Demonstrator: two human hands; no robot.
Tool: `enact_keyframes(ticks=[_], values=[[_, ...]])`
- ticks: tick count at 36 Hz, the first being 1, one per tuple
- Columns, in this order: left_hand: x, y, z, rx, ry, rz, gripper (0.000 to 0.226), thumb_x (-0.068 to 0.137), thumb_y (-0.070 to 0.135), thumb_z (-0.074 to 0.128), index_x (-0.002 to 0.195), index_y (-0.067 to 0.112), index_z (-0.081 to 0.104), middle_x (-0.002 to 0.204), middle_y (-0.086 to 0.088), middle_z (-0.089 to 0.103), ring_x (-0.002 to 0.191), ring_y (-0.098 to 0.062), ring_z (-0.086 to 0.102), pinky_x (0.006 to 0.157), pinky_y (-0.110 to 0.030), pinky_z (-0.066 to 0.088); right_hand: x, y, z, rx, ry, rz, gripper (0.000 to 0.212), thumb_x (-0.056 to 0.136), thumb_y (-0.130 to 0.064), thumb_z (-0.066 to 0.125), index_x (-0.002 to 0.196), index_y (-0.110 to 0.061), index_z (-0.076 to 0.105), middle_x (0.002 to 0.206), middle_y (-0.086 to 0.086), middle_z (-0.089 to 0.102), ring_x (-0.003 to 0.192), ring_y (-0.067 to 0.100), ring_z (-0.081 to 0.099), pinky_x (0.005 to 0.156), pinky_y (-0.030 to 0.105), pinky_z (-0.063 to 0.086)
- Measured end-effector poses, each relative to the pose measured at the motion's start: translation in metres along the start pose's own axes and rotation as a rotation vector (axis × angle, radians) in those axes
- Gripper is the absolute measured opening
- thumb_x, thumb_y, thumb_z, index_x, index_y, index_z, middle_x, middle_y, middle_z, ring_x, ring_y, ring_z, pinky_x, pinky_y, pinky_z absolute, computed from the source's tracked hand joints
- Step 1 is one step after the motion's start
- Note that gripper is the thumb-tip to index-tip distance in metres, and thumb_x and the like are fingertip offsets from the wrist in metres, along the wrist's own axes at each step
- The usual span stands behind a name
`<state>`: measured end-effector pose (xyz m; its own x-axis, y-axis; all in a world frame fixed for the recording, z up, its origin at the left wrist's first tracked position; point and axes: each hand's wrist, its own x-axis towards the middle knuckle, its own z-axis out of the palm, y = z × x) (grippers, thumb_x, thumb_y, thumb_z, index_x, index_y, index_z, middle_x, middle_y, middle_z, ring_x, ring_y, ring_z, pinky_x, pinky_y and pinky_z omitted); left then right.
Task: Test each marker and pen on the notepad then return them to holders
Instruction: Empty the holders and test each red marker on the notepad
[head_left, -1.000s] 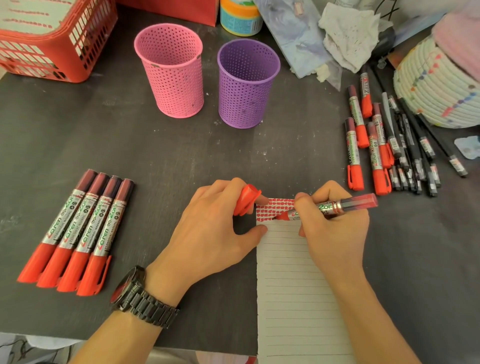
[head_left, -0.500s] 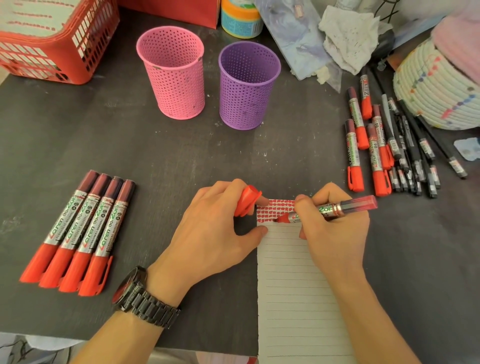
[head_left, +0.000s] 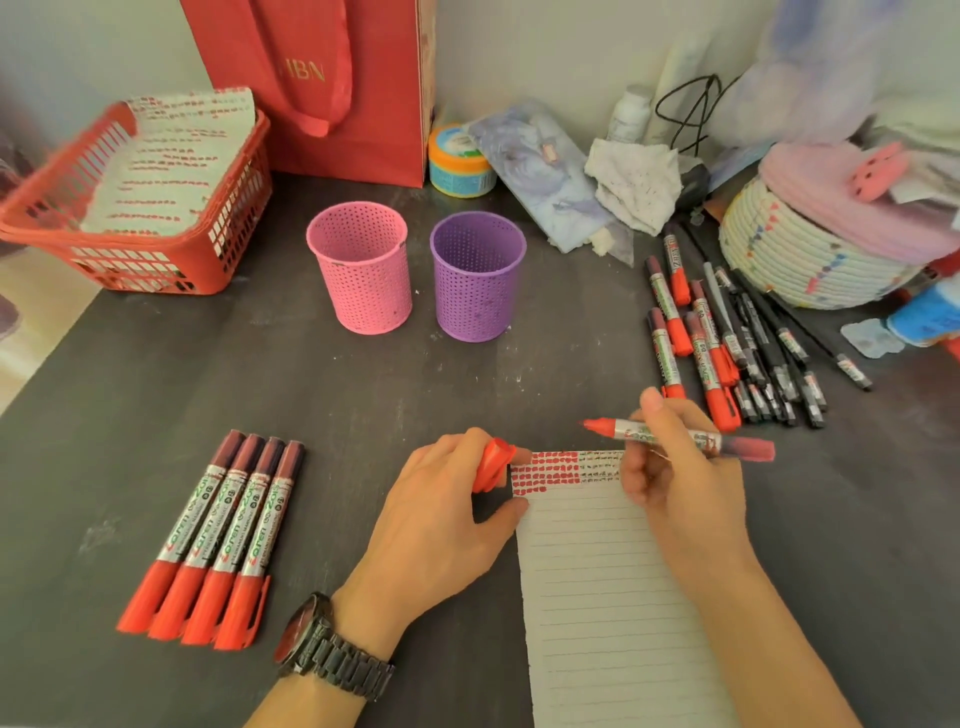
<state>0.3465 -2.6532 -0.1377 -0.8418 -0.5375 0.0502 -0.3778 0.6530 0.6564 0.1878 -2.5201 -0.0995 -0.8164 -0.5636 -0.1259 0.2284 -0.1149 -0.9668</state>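
Four capped red markers (head_left: 208, 540) lie side by side on the dark table (head_left: 363, 395) at the left of my feed, caps toward the near edge. On the monitor, the right hand (head_left: 675, 493) grips an uncapped red marker (head_left: 628, 431) between thumb and curled fingers. The barrel lies almost level, its red tip pointing left and showing against the table just beyond the top edge of the notepad (head_left: 597, 597), not on the paper. The left hand (head_left: 441, 519) has its fingers curled round a red cap (head_left: 493, 465), held just beside the pad's top left corner, and the thumb tip touches the pad's left edge.

The lined notepad lies flat between the two hands. Its top rows carry blocks of red marks on the left and finer marks to the right; the lines below are blank.

Farther back stand two perforated holders, upright and near each other — a pink holder (head_left: 363, 270) on the left, a purple holder (head_left: 478, 278) on the right. At the right, a loose pile of markers and pens (head_left: 717, 338) lies beside a woven basket (head_left: 795, 260). A red basket (head_left: 156, 260) with marked sheets sits at the far left, a red bag (head_left: 337, 78) behind it — and a dark watch (head_left: 322, 649) is on the left wrist.
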Motion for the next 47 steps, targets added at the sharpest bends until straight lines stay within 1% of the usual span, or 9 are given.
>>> enact_keyframes(ticks=[3, 10, 14, 16, 20, 23, 33, 40, 47], values=[[-0.003, 0.003, -0.002, -0.074, 0.040, 0.024, 0.023, 0.081, 0.065, 0.053, 0.095, 0.053, 0.040, 0.108, 0.033, 0.057, 0.102, 0.005, 0.049, 0.077, -0.014, 0.041, -0.011, -0.010, -0.011, 0.155, -0.060, 0.060, 0.024, 0.088, -0.037, 0.063, 0.090, -0.014, 0.070, 0.070, 0.009, 0.063, 0.051, 0.018, 0.051, 0.046, 0.024, 0.042], [-0.015, 0.019, -0.008, -0.281, 0.151, 0.018, 0.034, 0.090, 0.068, 0.042, 0.075, 0.038, 0.039, 0.071, 0.017, 0.050, 0.061, -0.005, 0.044, 0.059, -0.014, 0.038, -0.047, -0.010, -0.043, 0.157, -0.100, 0.071, 0.037, 0.087, -0.026, 0.050, 0.109, -0.003, 0.069, 0.091, 0.022, 0.071, 0.053, 0.024, 0.054, 0.047, 0.028, 0.047], [-0.033, 0.032, 0.001, -0.359, 0.024, -0.005, 0.024, 0.093, 0.067, 0.037, 0.079, 0.049, 0.047, 0.078, 0.027, 0.057, 0.069, 0.002, 0.053, 0.065, -0.009, 0.041, -0.057, 0.000, -0.053, 0.141, 0.013, 0.050, 0.017, 0.081, -0.024, 0.055, 0.090, -0.010, 0.058, 0.080, 0.029, 0.071, 0.045, 0.025, 0.051, 0.041, 0.029, 0.044], [-0.041, 0.035, 0.008, -0.357, -0.022, -0.009, 0.019, 0.094, 0.066, 0.035, 0.094, 0.054, 0.049, 0.091, 0.031, 0.061, 0.084, 0.004, 0.059, 0.071, -0.006, 0.041, -0.060, 0.004, -0.054, 0.109, 0.047, 0.026, 0.014, 0.081, -0.025, 0.057, 0.082, -0.011, 0.058, 0.075, 0.029, 0.070, 0.044, 0.025, 0.050, 0.041, 0.027, 0.043], [-0.047, 0.037, 0.015, -0.401, -0.025, -0.054, 0.029, 0.094, 0.064, 0.035, 0.121, 0.054, 0.032, 0.102, 0.037, 0.062, 0.094, 0.005, 0.062, 0.075, -0.004, 0.042, -0.062, 0.005, -0.054, 0.126, 0.080, -0.010, 0.021, 0.087, -0.022, 0.058, 0.067, -0.021, 0.065, 0.064, 0.022, 0.067, 0.043, 0.021, 0.049, 0.042, 0.024, 0.041], [-0.048, 0.040, 0.015, -0.452, 0.036, -0.088, 0.030, 0.091, 0.060, 0.040, 0.115, 0.051, 0.024, 0.107, 0.037, 0.063, 0.095, 0.004, 0.064, 0.075, -0.002, 0.042, -0.063, 0.005, -0.054, 0.116, 0.096, -0.013, 0.024, 0.086, -0.029, 0.062, 0.063, -0.022, 0.066, 0.059, 0.016, 0.064, 0.044, 0.018, 0.049, 0.042, 0.023, 0.041], [-0.043, 0.036, 0.017, -0.355, 0.110, -0.171, 0.029, 0.081, 0.068, 0.035, 0.102, 0.049, 0.043, 0.097, 0.032, 0.062, 0.096, 0.004, 0.061, 0.075, -0.002, 0.042, -0.067, 0.009, -0.048, -0.103, 0.112, -0.056, 0.046, 0.079, -0.055, 0.067, 0.066, -0.011, 0.069, 0.057, 0.014, 0.064, 0.044, 0.016, 0.049, 0.044, 0.020, 0.041], [-0.043, 0.039, 0.015, -0.384, 0.150, -0.137, 0.036, 0.088, 0.062, 0.034, 0.098, 0.033, 0.053, 0.085, 0.034, 0.063, 0.077, 0.006, 0.062, 0.062, -0.006, 0.044, -0.070, 0.011, -0.043, -0.191, 0.133, -0.077, 0.050, 0.081, -0.060, 0.073, 0.063, -0.014, 0.071, 0.052, 0.012, 0.064, 0.040, 0.011, 0.048, 0.041, 0.018, 0.040], [-0.045, 0.035, 0.017, -0.449, 0.106, -0.143, 0.041, 0.090, 0.066, 0.030, 0.096, 0.033, 0.055, 0.098, 0.034, 0.065, 0.091, 0.003, 0.065, 0.070, -0.009, 0.050, -0.071, 0.011, -0.044, -0.226, 0.099, -0.072, 0.052, 0.072, -0.066, 0.066, 0.067, -0.015, 0.074, 0.054, 0.012, 0.065, 0.042, 0.010, 0.049, 0.044, 0.017, 0.041]])
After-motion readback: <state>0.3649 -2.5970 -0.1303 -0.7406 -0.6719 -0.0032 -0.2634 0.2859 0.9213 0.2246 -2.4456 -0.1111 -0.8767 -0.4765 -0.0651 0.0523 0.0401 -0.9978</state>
